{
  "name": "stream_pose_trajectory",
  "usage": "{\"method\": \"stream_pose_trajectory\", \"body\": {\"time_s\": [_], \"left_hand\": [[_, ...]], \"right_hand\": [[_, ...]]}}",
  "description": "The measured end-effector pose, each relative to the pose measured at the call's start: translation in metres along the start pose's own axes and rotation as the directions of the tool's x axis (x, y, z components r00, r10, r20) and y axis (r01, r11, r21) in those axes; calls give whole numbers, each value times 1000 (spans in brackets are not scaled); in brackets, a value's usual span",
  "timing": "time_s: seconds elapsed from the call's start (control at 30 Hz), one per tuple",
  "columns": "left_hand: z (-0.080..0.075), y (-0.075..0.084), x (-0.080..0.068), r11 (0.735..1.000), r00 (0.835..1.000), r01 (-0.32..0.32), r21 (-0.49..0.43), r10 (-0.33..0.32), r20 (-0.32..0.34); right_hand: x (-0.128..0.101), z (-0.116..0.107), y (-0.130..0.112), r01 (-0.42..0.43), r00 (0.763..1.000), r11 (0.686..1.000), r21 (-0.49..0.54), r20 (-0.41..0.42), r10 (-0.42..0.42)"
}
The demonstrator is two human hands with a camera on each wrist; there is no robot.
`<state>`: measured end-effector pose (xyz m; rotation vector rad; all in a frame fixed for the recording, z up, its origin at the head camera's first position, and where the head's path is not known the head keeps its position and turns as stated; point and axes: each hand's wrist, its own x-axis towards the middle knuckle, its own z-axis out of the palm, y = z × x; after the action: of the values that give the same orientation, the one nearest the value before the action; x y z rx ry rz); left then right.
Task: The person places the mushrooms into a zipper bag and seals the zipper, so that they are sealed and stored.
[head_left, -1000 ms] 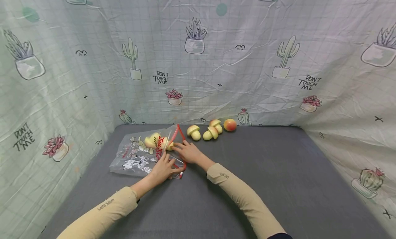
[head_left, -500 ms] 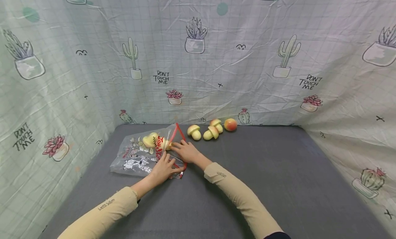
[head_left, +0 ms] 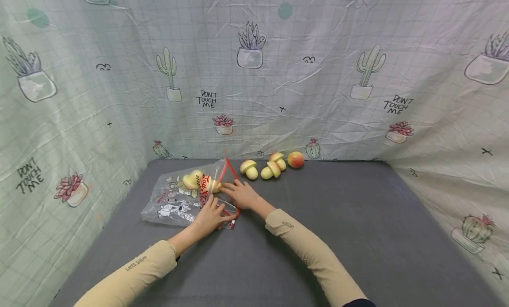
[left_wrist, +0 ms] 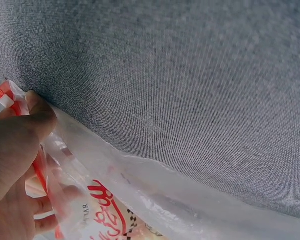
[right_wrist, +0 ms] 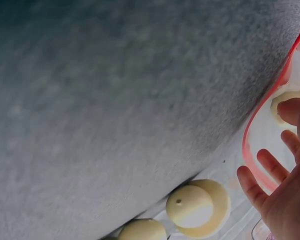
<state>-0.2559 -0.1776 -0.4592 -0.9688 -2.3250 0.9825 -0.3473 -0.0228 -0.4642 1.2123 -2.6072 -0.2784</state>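
A clear zip bag point(head_left: 159, 196) with cartoon print and a red zipper lies at the left, its mouth spread toward the right. My left hand point(head_left: 208, 216) pinches the near corner of that mouth between thumb and fingers, close to the white zipper slider point(left_wrist: 6, 101). Yellow mushroom-shaped pieces point(head_left: 191, 180) show through the plastic. My right hand point(head_left: 244, 195) reaches into the mouth with spread fingers. In the right wrist view its thumb overlaps a pale yellow rounded piece point(right_wrist: 281, 106) inside the red zipper edge point(right_wrist: 247, 137).
Along the back of the grey table point(head_left: 338, 218) lie a yellow mushroom point(head_left: 249, 170), two more mushrooms point(head_left: 271, 170) touching each other, and a red-and-yellow round fruit point(head_left: 296, 159). A printed cloth point(head_left: 278, 86) hangs behind and at both sides.
The yellow pieces in the bag have shifted left, deeper inside. My right hand moved slightly left, then stayed at the mouth. The left hand keeps its place.
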Motion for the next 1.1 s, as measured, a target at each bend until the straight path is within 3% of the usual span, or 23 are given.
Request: {"method": "stream_pose_trajectory", "body": {"time_s": [0.23,0.77,1.1], "left_hand": [[0,-3,0,1000,1000,3,-20,-4,-12],[2,-1,-2,1000,997,3,-29,-5,-72],[5,1,-3,999,992,9,-36,-14,-122]], "right_hand": [[-2,-3,8,-4,1000,1000,26,4,4],[-26,0,22,31,976,995,99,-218,-9],[-45,0,37,1,964,984,177,-261,45]]}}
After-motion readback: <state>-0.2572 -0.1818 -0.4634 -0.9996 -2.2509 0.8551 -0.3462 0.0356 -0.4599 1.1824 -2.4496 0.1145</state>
